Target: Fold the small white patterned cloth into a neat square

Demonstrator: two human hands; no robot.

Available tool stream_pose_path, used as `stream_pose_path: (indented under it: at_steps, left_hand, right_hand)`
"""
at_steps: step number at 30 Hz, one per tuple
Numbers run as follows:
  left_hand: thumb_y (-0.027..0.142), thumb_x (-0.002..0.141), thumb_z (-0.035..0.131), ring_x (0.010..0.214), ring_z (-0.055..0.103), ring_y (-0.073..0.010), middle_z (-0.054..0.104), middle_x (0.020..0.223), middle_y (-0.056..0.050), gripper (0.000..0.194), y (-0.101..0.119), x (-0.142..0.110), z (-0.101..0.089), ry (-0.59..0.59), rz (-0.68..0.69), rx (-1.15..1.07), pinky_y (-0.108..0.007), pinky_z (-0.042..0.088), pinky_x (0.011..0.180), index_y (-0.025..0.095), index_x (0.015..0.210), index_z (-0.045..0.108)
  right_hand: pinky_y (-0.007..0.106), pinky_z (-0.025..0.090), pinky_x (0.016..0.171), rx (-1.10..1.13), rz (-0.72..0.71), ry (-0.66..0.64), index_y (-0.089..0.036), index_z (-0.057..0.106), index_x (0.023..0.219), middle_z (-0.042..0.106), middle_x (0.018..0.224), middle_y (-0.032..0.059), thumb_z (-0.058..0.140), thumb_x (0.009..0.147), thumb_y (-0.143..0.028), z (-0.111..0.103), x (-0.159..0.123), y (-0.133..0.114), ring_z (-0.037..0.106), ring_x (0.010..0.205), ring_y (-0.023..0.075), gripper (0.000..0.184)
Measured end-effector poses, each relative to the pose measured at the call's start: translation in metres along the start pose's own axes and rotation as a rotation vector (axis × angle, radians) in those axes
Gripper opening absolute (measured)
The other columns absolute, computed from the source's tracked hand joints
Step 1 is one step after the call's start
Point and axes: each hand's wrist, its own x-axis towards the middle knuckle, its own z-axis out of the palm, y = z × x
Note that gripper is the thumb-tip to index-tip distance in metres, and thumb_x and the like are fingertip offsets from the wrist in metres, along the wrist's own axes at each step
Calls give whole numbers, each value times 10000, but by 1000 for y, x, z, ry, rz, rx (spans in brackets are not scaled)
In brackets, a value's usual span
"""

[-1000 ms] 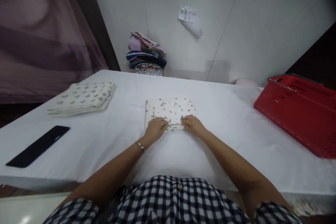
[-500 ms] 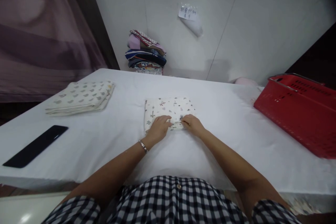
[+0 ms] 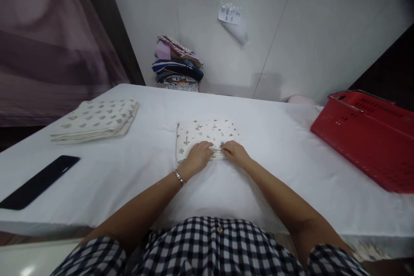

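A folded white cloth with small printed figures lies flat at the middle of the table. My left hand rests over its near edge left of centre, thumb and fingers closed on the fabric. Close to it on the right, my right hand pinches the same near edge. Between the hands, several folded layers show along that edge. Parts of the fingertips are hidden. A second folded cloth, white with grey-green prints, lies toward the far left of the table.
A white sheet covers the table. A black flat object lies at the left front. The red plastic basket stands on the right. Beyond the far edge, a stack of folded fabrics sits against the wall.
My left hand has shifted slightly to the right along the near edge of the cloth, toward my right hand. The whole view has drifted slightly; the cloth lies in the same place.
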Motion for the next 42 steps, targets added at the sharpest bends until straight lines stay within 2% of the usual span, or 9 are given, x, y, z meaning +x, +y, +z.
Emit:
stream_pose_path:
  at_steps: [6, 10, 13, 17, 24, 31, 39, 42]
  left_hand:
    - [248, 907, 413, 1070, 504, -207, 595, 1152, -63, 235, 0, -4, 1, 58, 7, -47, -370, 427, 877, 179, 899, 637]
    - [219, 905, 410, 1079, 502, -217, 589, 1169, -74, 238, 0, -1, 0, 67, 7, 15, -364, 433, 856, 186, 981, 633]
    - [219, 890, 437, 1068, 506, -225, 589, 1170, -65, 221, -2, 3, 1, 30, 11, 48, -365, 436, 837, 194, 939, 651]
    - [193, 877, 439, 1058, 510, -227, 602, 1137, -63, 219, -1, 8, 1, -2, -12, 29, -372, 438, 834, 177, 831, 653]
    - [201, 889, 411, 1028, 504, -187, 585, 1080, -66, 190, 2, 4, 2, 105, 5, -164, -354, 435, 872, 179, 839, 593]
    - [189, 872, 429, 944, 516, -181, 590, 976, -55, 140, 7, 3, 1, 127, -41, -242, -349, 437, 832, 182, 818, 558]
    - [230, 893, 396, 755, 538, -178, 601, 787, -39, 184, 9, 5, -2, 35, -155, -156, -334, 422, 708, 181, 803, 550]
    - [240, 905, 382, 747, 554, -176, 617, 779, -36, 208, 9, 4, -3, 15, -146, -135, -339, 416, 725, 184, 815, 560]
  right_hand:
    - [272, 413, 759, -1, -4, 14, -191, 625, 889, 649, 887, 36, 494, 878, -190, 1, 1, 1, 538, 853, 162, 132]
    - [272, 417, 755, -20, -2, 49, -190, 629, 887, 652, 893, 42, 499, 881, -206, 3, 3, 1, 543, 848, 164, 132]
    - [278, 418, 764, -43, -33, 70, -189, 634, 877, 653, 897, 48, 489, 888, -215, 3, 4, 1, 542, 847, 168, 148]
    - [282, 416, 758, -76, -66, 34, -184, 640, 857, 655, 873, 53, 494, 881, -201, 4, 5, 2, 542, 831, 172, 149]
    - [282, 406, 781, -68, -99, -6, -173, 626, 905, 643, 885, 60, 462, 890, -209, -2, 2, -2, 531, 861, 174, 168]
    - [307, 374, 793, -188, -107, -66, -166, 616, 965, 628, 925, 77, 470, 892, -266, -3, 0, -8, 518, 892, 193, 191]
    - [335, 356, 813, -315, -49, -101, -172, 612, 1031, 633, 1014, 101, 480, 896, -218, 1, 6, -13, 526, 948, 219, 194]
    - [327, 361, 794, -321, -56, -103, -173, 610, 1028, 632, 1005, 103, 462, 903, -192, 1, 6, -11, 529, 923, 213, 195]
